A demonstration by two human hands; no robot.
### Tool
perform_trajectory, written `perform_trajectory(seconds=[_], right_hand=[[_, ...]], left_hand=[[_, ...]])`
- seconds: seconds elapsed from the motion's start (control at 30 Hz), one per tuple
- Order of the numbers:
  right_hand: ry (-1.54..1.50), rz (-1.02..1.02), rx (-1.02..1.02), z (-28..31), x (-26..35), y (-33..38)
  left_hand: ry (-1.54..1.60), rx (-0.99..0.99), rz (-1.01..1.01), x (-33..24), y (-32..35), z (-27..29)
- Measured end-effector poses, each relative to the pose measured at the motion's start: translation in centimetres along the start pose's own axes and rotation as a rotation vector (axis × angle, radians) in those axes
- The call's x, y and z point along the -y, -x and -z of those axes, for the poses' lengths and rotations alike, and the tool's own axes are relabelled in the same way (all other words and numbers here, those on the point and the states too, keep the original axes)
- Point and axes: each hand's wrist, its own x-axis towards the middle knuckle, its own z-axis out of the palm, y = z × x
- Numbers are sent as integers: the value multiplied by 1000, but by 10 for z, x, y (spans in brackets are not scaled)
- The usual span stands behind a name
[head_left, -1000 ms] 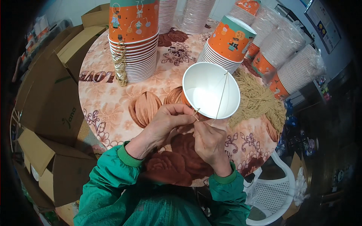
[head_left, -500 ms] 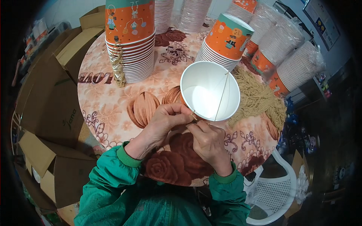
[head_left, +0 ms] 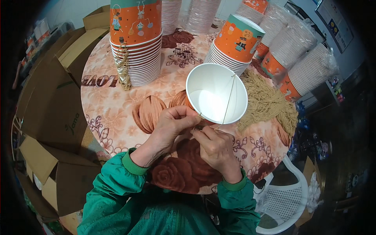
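A paper bucket (head_left: pixel 207 102) with a white inside tilts toward me near the middle of the table. My left hand (head_left: pixel 172 126) is closed at its near-left rim, thumb and forefinger pinching the edge where a bit of cord shows. Just right of that, my right hand (head_left: pixel 216 148) is closed, its fingertips pinching a thin tan string (head_left: pixel 228 102). From the far-right rim this string runs across the bucket's mouth and over the near rim toward my right fingers. The exact end in the pinch is partly hidden.
A tall stack of orange buckets (head_left: pixel 137 64) with tan cords hanging on it stands at left. Another bucket stack (head_left: pixel 237 41) rises behind the bucket. Loose tan strings (head_left: pixel 264 100) lie at right, near plastic-wrapped stacks (head_left: pixel 291 39). Cardboard boxes (head_left: pixel 51 109) and a white chair (head_left: pixel 299 192) flank the table.
The bucket has shifted slightly left. My right fingertips have drawn a little down and away from its rim, with the string. My left hand stays nearly in place.
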Motion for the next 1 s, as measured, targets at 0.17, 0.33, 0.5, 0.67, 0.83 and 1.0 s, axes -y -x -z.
perform_trajectory(seconds=[0.17,0.33,0.5,0.67,0.83,1.0], right_hand=[[4,6,29,0,-1,0],[-22,10,-4,-4,-2,1],[-34,-56,-103,-3,5,-6],[-95,-122,-315,9,7,-8],[-69,-98,-469,0,3,-14],[-118,-196,-437,-1,16,-18]], left_hand=[[-41,10,-2,-6,4,-4],[-51,-36,-30,-6,3,-9],[-90,-20,-16,-14,7,-13],[-160,-18,-32,-11,5,-3],[-278,-10,-148,0,3,-2],[-394,-4,-292,11,0,-1]])
